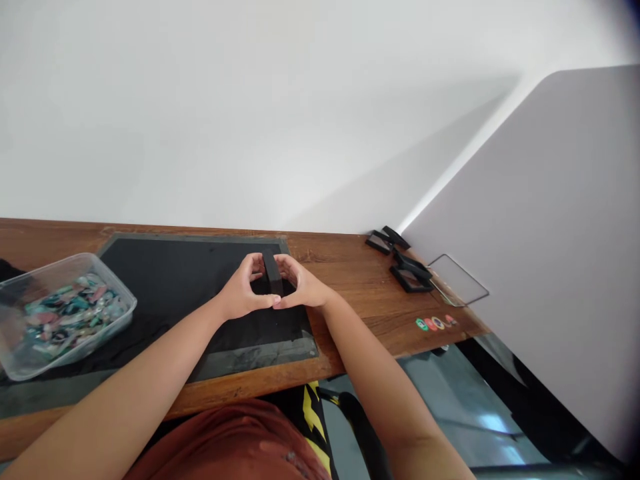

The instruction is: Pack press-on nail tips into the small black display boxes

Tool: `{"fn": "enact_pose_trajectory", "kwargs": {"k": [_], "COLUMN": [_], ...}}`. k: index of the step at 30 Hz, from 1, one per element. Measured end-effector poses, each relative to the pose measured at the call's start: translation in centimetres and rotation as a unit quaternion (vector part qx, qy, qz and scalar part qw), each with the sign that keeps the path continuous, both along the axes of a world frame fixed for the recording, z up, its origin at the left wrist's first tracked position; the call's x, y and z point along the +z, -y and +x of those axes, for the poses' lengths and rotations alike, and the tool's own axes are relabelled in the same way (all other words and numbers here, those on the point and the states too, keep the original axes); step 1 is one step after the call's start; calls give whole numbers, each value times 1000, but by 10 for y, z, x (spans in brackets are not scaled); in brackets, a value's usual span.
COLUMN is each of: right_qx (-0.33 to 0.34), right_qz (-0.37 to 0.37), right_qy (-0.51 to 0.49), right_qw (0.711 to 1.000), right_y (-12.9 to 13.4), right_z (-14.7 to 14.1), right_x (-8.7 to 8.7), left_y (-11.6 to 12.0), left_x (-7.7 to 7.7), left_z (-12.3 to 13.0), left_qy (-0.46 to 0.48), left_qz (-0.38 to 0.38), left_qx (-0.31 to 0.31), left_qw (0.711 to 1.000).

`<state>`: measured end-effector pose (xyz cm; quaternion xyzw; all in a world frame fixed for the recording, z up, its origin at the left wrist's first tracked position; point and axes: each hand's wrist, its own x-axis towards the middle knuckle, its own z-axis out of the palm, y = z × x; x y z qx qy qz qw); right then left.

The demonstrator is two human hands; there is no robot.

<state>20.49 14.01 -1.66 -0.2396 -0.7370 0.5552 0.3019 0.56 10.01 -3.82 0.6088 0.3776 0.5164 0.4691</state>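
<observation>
Between my two hands a black rectangular box [271,272] stands on its narrow edge, held above or on the black mat [175,280]; I cannot tell whether it touches the mat. My left hand [246,288] curves round its left side, with the thumb at the near end. My right hand [300,283] grips it from the right, and the two thumbs meet at the near end. What the box's broad faces look like is hidden by the steep angle and my fingers.
At the left stands a clear plastic tub [123,313] with many small pastel and teal pieces [75,310]. Black framed boxes [413,275] lie at the right by the wall. Round colourful stickers [433,324] and a thin wire frame [470,273] are near the wooden table's [345,267] right end.
</observation>
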Motion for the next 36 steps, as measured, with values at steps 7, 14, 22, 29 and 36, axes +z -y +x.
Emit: {"fn": "enact_pose_trajectory", "kwargs": {"k": [7, 14, 22, 29, 36], "right_qx": [-13, 3, 1, 23, 30], "right_qz": [-4, -12, 4, -11, -43], "right_qy": [36, 59, 70, 54, 39], "right_qw": [999, 998, 998, 998, 998], "right_y": [8, 8, 5, 2, 3], "right_z": [4, 8, 13, 16, 14], "right_x": [7, 11, 12, 11, 12], "left_y": [5, 6, 5, 4, 4], "left_x": [7, 8, 8, 8, 3], "left_z": [0, -1, -2, -5, -4], "left_qy": [1, -7, -23, -19, -23], "left_qz": [-23, -44, -41, -36, -23], "left_qx": [-29, -52, -62, -83, -76], "left_qw": [999, 998, 997, 996, 997]}}
